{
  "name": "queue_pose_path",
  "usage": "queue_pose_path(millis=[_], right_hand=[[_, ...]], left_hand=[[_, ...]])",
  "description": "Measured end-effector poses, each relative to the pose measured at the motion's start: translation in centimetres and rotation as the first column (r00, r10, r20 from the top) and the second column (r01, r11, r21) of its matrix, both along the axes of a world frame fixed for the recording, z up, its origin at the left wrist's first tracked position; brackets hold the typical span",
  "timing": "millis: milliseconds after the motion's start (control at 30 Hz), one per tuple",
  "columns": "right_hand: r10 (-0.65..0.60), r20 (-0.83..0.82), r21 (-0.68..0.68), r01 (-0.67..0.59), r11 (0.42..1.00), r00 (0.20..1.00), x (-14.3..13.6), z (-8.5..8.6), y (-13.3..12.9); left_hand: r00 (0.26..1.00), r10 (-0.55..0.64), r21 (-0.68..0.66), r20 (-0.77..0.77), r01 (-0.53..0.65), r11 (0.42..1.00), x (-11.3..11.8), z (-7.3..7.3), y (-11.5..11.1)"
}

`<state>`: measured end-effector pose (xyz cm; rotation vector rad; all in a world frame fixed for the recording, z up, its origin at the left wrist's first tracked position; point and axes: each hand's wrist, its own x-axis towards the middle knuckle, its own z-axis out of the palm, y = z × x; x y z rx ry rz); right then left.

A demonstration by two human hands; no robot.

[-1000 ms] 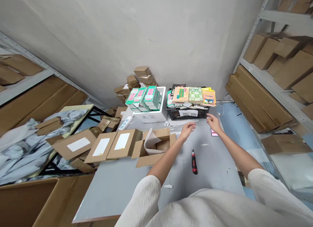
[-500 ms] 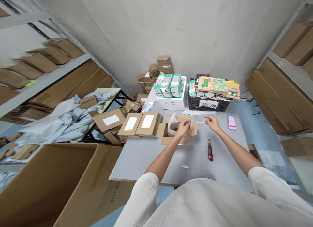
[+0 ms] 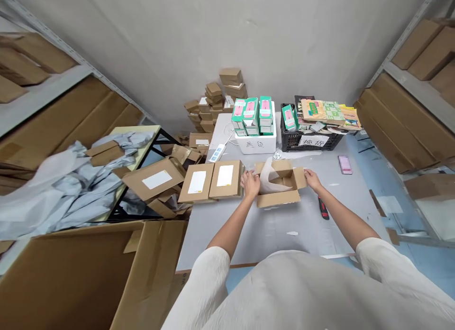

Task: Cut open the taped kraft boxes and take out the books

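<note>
Sitting between left hand [image 3: 250, 184] and right hand [image 3: 313, 180], the carton [image 3: 279, 198] gapes.

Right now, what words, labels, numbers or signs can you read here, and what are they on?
"换货": white sign on the black crate.
White tub: handwritten characters, not clear enough to quote.
Large brown carton: partly hidden letters, unreadable.
Green-and-pink boxes, books, white labels: too small or blurred.
Phone: screen blurred.
Small open box: no text seen.
</note>
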<state>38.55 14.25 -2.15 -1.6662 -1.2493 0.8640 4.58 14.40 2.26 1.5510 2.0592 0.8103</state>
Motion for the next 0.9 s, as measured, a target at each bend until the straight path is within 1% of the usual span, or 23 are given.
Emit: queue_pose_path(millis=[67,100,133,167,200,233,267,300,333,367,400,467,533,567,633,700,767,833,900], right_hand=[[-0.061,-0.042,-0.03,0.059,0.998,0.997,-1.0,-0.3,-0.6],[-0.084,-0.054,-0.051,0.082,0.995,0.995,-1.5,-0.3,-0.9],[-0.095,-0.056,-0.065,0.091,0.994,0.994,-1.9,-0.3,-1.1],[-0.099,-0.055,-0.073,0.095,0.993,0.994,-2.3,-0.3,-1.3],[-0.102,-0.052,-0.076,0.098,0.992,0.993,-2.5,-0.3,-1.5],[-0.103,-0.049,-0.076,0.099,0.992,0.993,-2.7,-0.2,-1.6],[-0.105,-0.048,-0.075,0.101,0.992,0.993,-2.9,-0.1,-1.7],[-0.109,-0.047,-0.077,0.105,0.992,0.993,-2.9,0.0,-1.7],[-0.113,-0.047,-0.082,0.109,0.991,0.992,-3.0,0.1,-1.7],[-0.117,-0.048,-0.09,0.112,0.99,0.992,-3.0,0.2,-1.7],[-0.119,-0.05,-0.098,0.114,0.989,0.992,-3.0,0.3,-1.6],[-0.117,-0.062,-0.109,0.11,0.988,0.991,-3.0,0.6,-1.5],[-0.1,-0.103,-0.128,0.087,0.988,0.99,-3.0,0.8,-1.5],[-0.086,-0.135,-0.146,0.066,0.987,0.987,-3.0,0.9,-1.5],[-0.053,-0.194,-0.181,0.017,0.983,0.98,-2.9,1.0,-1.6],[-0.018,-0.212,-0.2,-0.025,0.98,0.977,-2.8,0.9,-1.8],[-0.003,-0.188,-0.212,-0.038,0.976,0.982,-2.7,0.6,-2.0],[-0.006,-0.164,-0.239,-0.033,0.97,0.986,-2.7,0.4,-2.1],[0.006,-0.163,-0.276,-0.052,0.96,0.987,-2.8,0.1,-2.3]], left_hand=[[0.999,0.011,-0.038,-0.046,-0.013,0.999,-0.5,-0.8,0.2],[0.997,-0.017,-0.035,-0.075,0.014,0.999,-0.7,-1.1,0.3],[0.991,-0.08,-0.025,-0.109,0.078,0.997,-0.9,-1.4,0.2],[0.973,-0.176,-0.017,-0.146,0.175,0.984,-1.0,-1.7,0.1],[0.938,-0.296,-0.022,-0.18,0.297,0.955,-1.2,-1.9,0.0],[0.883,-0.423,-0.045,-0.205,0.423,0.905,-1.4,-2.1,-0.1],[0.817,-0.534,-0.082,-0.218,0.53,0.844,-1.6,-2.2,-0.2],[0.757,-0.616,-0.122,-0.219,0.605,0.787,-1.8,-2.3,-0.4],[0.719,-0.66,-0.149,-0.216,0.644,0.751,-2.0,-2.5,-0.4],[0.709,-0.671,-0.153,-0.215,0.654,0.741,-2.2,-2.6,-0.5],[0.726,-0.652,-0.132,-0.217,0.64,0.757,-2.4,-2.7,-0.5],[0.813,-0.546,-0.036,-0.201,0.551,0.834,-2.8,-2.9,-0.4],[0.91,-0.395,0.047,-0.125,0.404,0.914,-3.1,-3.2,-0.3],[0.946,-0.317,0.062,-0.068,0.321,0.945,-3.2,-3.4,-0.3],[0.985,-0.165,0.05,0.055,0.163,0.985,-3.6,-3.9,-0.2],[0.984,-0.021,0.008,0.175,0.02,1.0,-4.0,-4.6,-0.3],[0.952,0.105,-0.065,0.288,-0.09,0.994,-4.4,-5.1,-0.6],[0.891,0.201,-0.131,0.407,-0.161,0.978,-4.7,-5.5,-0.9],[0.8,0.229,-0.143,0.555,-0.179,0.973,-4.8,-5.7,-1.2]])
